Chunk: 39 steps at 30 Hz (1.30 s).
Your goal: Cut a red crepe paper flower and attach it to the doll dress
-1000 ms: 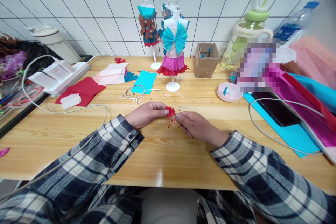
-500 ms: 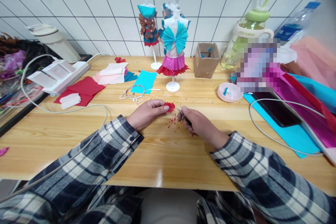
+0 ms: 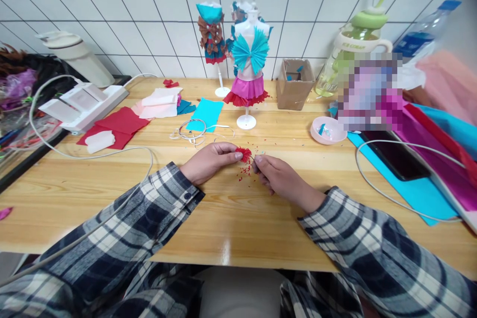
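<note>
My left hand [image 3: 213,160] pinches a small red pleated paper fan [image 3: 245,154] between thumb and fingers, just above the table. Its fringed edge faces right. My right hand [image 3: 278,175] is closed around small scissors [image 3: 253,158]; mostly the thin tip shows, at the fan's right edge, and the handles are hidden by my fingers. Below both hands, tiny red paper scraps [image 3: 245,171] lie scattered on the wood. Behind them stands a white mini dress form [image 3: 246,121] wearing a turquoise pleated bow [image 3: 250,52] and a pink skirt with a red hem [image 3: 247,90].
More dress forms [image 3: 210,35] stand behind. A cardboard box [image 3: 294,87] and a pink bowl [image 3: 328,130] are to the right, near a phone [image 3: 395,155] and coloured paper. Left are red sheets [image 3: 122,126], a power strip [image 3: 89,104] and a long white cable [image 3: 152,159].
The scissors' tip has come to the fan's right edge, where there was a gap before. The fan has shifted slightly right and down in view.
</note>
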Each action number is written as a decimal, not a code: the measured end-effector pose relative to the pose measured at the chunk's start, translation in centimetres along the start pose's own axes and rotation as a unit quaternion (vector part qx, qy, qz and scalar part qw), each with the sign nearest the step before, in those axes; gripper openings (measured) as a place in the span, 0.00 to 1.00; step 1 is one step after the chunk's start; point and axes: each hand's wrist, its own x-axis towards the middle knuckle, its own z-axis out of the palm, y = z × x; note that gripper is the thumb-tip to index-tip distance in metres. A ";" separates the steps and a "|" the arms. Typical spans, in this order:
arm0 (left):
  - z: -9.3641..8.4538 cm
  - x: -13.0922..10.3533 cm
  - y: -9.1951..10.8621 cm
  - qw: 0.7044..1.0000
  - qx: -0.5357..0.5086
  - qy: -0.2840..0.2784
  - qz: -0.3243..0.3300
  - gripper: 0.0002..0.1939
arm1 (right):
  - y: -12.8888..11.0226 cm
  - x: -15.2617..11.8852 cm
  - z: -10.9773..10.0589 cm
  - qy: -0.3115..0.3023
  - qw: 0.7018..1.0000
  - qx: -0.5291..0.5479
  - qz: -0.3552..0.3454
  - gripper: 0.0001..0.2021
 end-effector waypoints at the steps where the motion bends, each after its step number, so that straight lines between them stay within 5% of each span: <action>1: 0.0 0.0 0.0 1.000 0.000 0.002 0.001 0.10 | 0.0 0.0 0.0 0.000 1.000 0.001 0.002 0.20; 16: 0.1 0.0 0.2 1.000 0.002 -0.005 0.003 0.08 | 0.1 0.1 0.0 -0.001 0.998 -0.055 -0.029 0.18; 21: 0.1 0.1 0.4 0.999 -0.050 -0.015 0.009 0.07 | -0.1 0.1 -0.1 0.018 0.999 -0.018 0.020 0.18; 33: 0.7 -0.6 1.3 0.971 0.226 -0.081 0.003 0.14 | -0.4 0.1 -0.6 0.067 0.995 -0.064 -0.038 0.13; 39: 0.5 -0.7 1.2 0.984 0.138 -0.114 0.015 0.18 | -0.3 0.2 -0.9 0.092 0.993 -0.065 -0.042 0.10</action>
